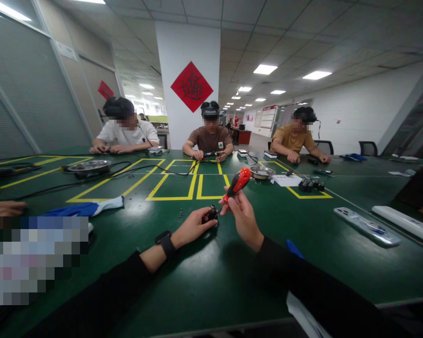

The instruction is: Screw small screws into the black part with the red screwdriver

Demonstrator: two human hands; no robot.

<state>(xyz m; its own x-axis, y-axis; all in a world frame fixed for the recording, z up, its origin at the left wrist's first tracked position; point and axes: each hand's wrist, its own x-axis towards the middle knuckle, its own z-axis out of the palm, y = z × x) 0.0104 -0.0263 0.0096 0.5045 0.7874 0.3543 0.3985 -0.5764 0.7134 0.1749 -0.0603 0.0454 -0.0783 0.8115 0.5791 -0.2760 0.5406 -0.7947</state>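
Observation:
My left hand (196, 227) is closed around a small black part with a metal top (212, 213), low over the green table. My fingers hide much of that part, so its kind cannot be made out. In my right hand (245, 217) is a red and black screwdriver (238, 183), pinched near the lower end of its handle. The handle tilts up to the right, and its thin shaft points down toward the black part. Whether the tip touches the part is too small to tell. A few tiny screws (181, 212) lie left of my left hand.
Yellow tape marks the green table (183, 281). Metal bowls (262, 172) and several black parts (310, 184) stand farther off. A clear case (366, 226) lies right, blue-white gloves (88, 206) left. Cables cross the far left. Three people sit opposite; other hands show at both sides.

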